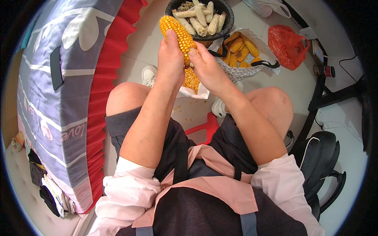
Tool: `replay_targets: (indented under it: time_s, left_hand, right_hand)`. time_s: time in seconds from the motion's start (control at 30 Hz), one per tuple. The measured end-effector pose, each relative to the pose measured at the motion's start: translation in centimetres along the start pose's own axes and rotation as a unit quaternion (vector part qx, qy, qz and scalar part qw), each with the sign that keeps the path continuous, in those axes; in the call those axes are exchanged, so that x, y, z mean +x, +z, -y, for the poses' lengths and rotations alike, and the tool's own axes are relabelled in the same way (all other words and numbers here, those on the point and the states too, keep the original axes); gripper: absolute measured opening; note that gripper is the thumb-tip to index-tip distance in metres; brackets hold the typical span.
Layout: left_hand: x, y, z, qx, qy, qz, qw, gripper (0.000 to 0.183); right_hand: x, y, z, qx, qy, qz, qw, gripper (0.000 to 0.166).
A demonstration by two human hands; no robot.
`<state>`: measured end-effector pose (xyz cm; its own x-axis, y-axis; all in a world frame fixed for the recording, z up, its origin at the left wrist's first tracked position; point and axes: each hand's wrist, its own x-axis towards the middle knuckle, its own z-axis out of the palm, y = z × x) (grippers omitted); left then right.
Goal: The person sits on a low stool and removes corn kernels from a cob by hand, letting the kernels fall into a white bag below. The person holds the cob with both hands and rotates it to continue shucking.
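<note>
Between both hands is a dried ear of yellow corn (177, 31), tilted with its far tip up and left. My left hand (171, 54) wraps its left side, thumb lying along the kernels. Around the lower end my right hand (206, 63) closes, its thumb pressed where some pale cob shows. Directly below sits a white bag (202, 93) holding loose corn kernels (191, 81), partly hidden by my hands. Beyond the ear, a black tub (231, 17) holds several stripped cobs (200, 16). A patterned bag (233, 72) with black handles holds several unstripped ears (243, 48).
A few kernels (177, 108) lie scattered on the tiled floor. To the left is a bed with a red ruffle (100, 118) and a phone (56, 67) on it. A red plastic bag (286, 47), a black table leg (317, 91) and a black chair (319, 165) are on the right.
</note>
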<state>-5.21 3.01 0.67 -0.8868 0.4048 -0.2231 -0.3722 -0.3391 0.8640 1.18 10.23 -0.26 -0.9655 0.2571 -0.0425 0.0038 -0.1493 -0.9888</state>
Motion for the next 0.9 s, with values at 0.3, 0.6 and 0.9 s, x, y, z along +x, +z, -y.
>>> replay_targets:
  time_s: [0.3, 0.6, 0.9]
  left_hand:
    - [0.2, 0.1, 0.1, 0.001, 0.015, -0.004, 1.000, 0.045]
    - [-0.1, 0.8, 0.0, 0.007, -0.009, -0.046, 0.999, 0.040]
    - [-0.2, 0.5, 0.7, 0.009, 0.019, -0.010, 1.000, 0.040]
  right_hand:
    - [0.3, 0.0, 1.3, 0.031, 0.038, 0.013, 0.999, 0.029]
    - [0.4, -0.2, 0.3, 0.183, 0.063, 0.012, 0.981, 0.033]
    - [0.2, 0.1, 0.0, 0.192, 0.094, -0.026, 0.976, 0.034]
